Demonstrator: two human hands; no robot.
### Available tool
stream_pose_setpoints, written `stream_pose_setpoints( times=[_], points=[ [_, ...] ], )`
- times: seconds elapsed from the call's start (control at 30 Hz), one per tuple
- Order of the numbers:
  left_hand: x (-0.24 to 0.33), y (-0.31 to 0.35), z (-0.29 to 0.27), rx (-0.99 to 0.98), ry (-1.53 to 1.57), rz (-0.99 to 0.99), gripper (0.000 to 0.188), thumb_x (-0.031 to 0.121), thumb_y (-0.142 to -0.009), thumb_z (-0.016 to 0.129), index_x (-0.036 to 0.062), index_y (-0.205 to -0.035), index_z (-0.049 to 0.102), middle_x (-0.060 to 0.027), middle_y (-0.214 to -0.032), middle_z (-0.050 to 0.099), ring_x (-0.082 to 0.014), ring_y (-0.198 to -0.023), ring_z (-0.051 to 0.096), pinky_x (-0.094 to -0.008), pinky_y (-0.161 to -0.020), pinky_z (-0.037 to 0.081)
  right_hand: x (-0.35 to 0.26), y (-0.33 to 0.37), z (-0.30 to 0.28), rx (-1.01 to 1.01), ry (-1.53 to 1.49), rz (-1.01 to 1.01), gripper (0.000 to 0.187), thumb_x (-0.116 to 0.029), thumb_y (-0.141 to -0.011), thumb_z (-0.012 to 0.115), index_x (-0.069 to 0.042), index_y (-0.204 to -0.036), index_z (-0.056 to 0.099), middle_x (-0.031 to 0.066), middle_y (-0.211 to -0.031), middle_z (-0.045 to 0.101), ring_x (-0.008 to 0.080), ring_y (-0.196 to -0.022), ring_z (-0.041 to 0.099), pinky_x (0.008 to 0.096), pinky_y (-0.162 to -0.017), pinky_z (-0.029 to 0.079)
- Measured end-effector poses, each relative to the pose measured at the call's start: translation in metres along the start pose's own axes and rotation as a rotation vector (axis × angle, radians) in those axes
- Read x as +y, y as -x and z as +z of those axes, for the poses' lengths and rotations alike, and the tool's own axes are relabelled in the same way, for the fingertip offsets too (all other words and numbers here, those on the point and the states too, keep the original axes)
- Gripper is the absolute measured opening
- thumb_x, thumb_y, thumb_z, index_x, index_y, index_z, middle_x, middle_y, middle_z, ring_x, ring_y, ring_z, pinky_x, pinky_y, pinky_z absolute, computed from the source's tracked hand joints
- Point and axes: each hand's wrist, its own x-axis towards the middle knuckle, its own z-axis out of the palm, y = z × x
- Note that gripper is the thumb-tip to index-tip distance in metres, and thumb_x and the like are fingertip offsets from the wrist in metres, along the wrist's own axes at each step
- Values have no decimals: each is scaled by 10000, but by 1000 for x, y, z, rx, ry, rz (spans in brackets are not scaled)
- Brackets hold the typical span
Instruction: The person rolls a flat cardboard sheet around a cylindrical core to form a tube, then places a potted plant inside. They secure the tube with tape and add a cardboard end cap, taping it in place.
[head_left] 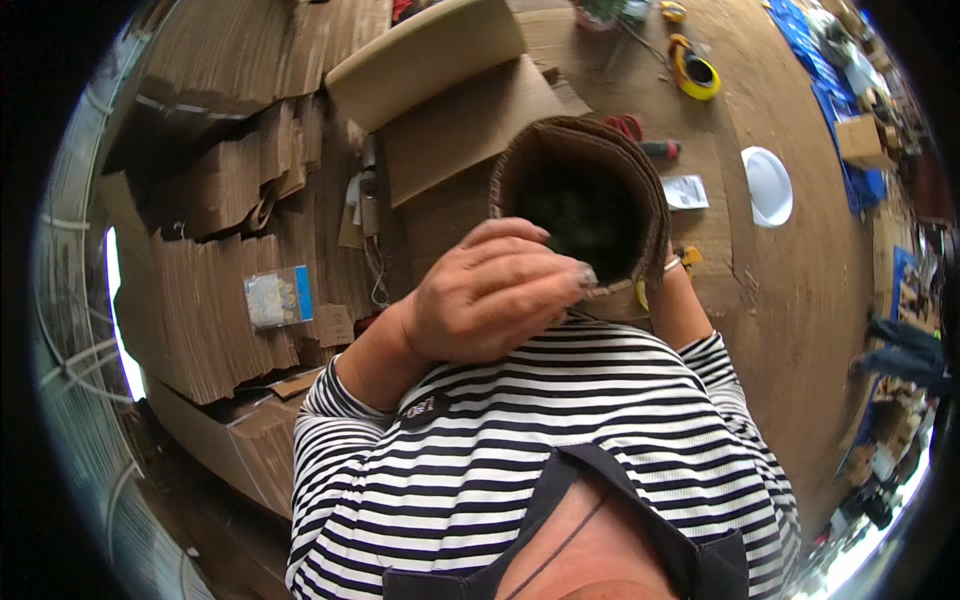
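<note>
Both hands were up close beneath the camera, working a rolled tube of corrugated cardboard (580,190) held with its dark open mouth facing the viewer. The left hand (490,300) lay across the tube's near rim, fingers (560,275) curled over the edge and pressed onto the cardboard, so it was closed on the roll. The right hand was almost wholly hidden behind the tube; only the right wrist (678,290) with a pale band showed at the roll's right side, so whether it gripped could not be told, though it seemed to brace the roll from behind. The tube stood above the middle of the cardboard-covered worktop (800,300), lifted clear of it. The step in hand looked like coiling the sheet tight and keeping the wound layers from springing open. The next move would likely call for a steady squeeze from both sides while the loose outer edge was fixed, since corrugated board tends to unwind once pressure eases. Toward the worktop's far edge lay red-handled scissors (640,135), a yellow tape measure (695,72), a white round lid (768,185) and a small white packet (686,192). Along the left edge stood stacks of flattened cardboard (220,180), with a clear packet (278,297) resting on one, and a curved cardboard sheet (425,60) lay beyond the tube.
</note>
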Motion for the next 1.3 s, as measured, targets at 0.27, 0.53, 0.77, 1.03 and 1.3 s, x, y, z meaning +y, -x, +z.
stream_pose_setpoints(
  times=[0.27,0.53,0.77,1.03,1.3],
  points=[
    [-20,-37,42,510,328,-273,578,79,-940,694,-7,-1417,379,-146,-1369,499,-97,-843,604,-225,-706,543,-86,24,3,-159,-27,-367,602,-444,-1045,486,32,-1413,487,135,-1370,571,220,-1269,526,334,-1085,398],
    [-26,-88,45,252,-23,-419,544,189,-936,706,31,-1394,460,-138,-1362,541,-122,-890,595,-232,-679,516,-177,13,13,-283,311,-653,495,-188,-886,658,16,-1327,561,154,-1313,576,276,-1260,537,389,-1079,415],
    [-24,-111,50,-252,-480,-221,884,602,-891,621,-40,-1463,419,-264,-1446,474,-407,-1356,455,-462,-1118,377,-171,23,5,-237,446,-651,544,-41,-769,530,6,-1310,567,208,-1409,486,358,-1335,461,428,-1139,347],
    [-5,-105,56,-247,-418,-294,1150,698,-650,730,-50,-1466,416,-233,-1406,514,-393,-1301,494,-479,-1074,375,-174,35,1,-280,390,-723,568,11,-715,454,74,-1268,568,278,-1395,476,400,-1314,480,441,-1123,368],
    [-7,-106,53,-233,-373,-328,1158,680,-645,783,-102,-1426,439,-241,-1344,580,-392,-1272,536,-446,-1081,417,-180,34,-4,-316,481,-647,535,4,-722,481,74,-1242,587,292,-1386,479,404,-1299,500,446,-1110,387]
  ],
)
